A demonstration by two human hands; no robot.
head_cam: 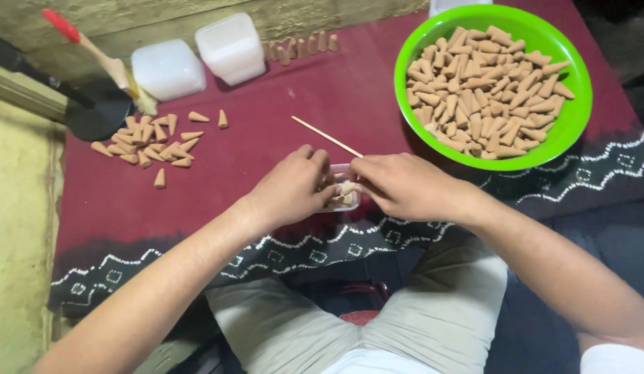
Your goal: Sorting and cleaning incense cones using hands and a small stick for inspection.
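Note:
My left hand curls around the left side of a small clear plastic box that rests on the dark red cloth. Several tan cones lie inside the box. My right hand meets it from the right, pinching a thin wooden stick whose far end points up and left, with its fingertips over the box. Most of the box is hidden by both hands.
A green bowl heaped with tan cones stands at the right. A loose pile of cones lies at the left, near a brush and a black dish. Two white plastic tubs sit at the back.

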